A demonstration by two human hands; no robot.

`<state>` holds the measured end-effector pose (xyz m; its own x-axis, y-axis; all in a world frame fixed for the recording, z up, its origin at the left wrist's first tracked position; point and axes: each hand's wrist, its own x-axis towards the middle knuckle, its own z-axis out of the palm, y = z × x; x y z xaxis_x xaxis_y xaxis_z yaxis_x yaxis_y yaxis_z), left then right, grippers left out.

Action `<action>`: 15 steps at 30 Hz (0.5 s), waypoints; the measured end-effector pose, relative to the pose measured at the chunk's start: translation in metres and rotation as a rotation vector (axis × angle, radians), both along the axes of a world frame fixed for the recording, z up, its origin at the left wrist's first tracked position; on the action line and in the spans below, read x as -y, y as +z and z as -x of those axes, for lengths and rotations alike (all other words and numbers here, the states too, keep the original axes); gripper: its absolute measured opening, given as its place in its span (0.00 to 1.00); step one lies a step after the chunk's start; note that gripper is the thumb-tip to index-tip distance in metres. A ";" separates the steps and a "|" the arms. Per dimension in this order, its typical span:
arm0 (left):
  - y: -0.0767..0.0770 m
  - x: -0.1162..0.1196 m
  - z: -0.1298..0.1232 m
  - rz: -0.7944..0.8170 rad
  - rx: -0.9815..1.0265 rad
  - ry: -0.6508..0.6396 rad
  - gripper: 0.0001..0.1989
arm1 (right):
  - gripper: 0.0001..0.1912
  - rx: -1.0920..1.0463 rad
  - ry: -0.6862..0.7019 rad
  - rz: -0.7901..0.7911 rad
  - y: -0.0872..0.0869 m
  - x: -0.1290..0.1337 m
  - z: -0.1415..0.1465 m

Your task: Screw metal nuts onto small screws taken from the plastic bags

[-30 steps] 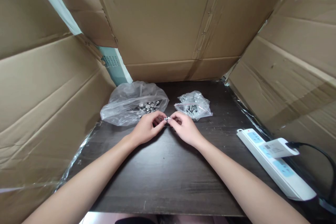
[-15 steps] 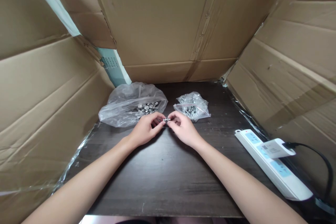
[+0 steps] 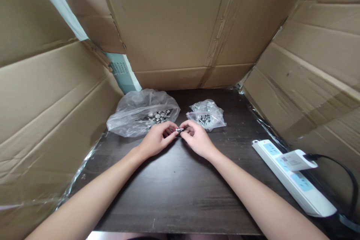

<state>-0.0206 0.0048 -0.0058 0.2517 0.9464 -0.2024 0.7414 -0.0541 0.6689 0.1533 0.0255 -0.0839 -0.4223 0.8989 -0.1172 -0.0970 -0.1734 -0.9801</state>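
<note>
Between my two hands, at the middle of the dark table (image 3: 180,191), is a small silvery metal fitting (image 3: 179,130), roughly screw-like and too small to make out fully. My left hand (image 3: 159,138) pinches its left end between thumb and fingers. The right end sits in the pinch of my right hand (image 3: 198,138). Just beyond my left hand lies an open clear plastic bag (image 3: 126,110) with many round-headed metal pieces (image 3: 159,115) in its mouth. Beyond my right hand is a smaller zip bag (image 3: 218,116) holding metal screws (image 3: 205,120).
A white power strip (image 3: 292,176) lies along the right side, with a white plug-in adapter (image 3: 298,160) and a black cable (image 3: 348,174). Cardboard walls (image 3: 174,18) enclose the table at the back, left (image 3: 47,93) and right (image 3: 317,71).
Both hands stay at the same place with the metal fitting between their fingertips; its angle and the finger positions differ only slightly. The whole view has shifted a little.
</note>
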 end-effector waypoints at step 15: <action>-0.001 -0.002 0.001 0.020 0.020 0.027 0.09 | 0.07 -0.041 -0.004 -0.020 0.000 0.001 0.001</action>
<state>-0.0217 0.0071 -0.0073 0.2306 0.9487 -0.2163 0.7290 -0.0212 0.6841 0.1523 0.0246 -0.0841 -0.4226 0.9027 -0.0815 -0.1382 -0.1531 -0.9785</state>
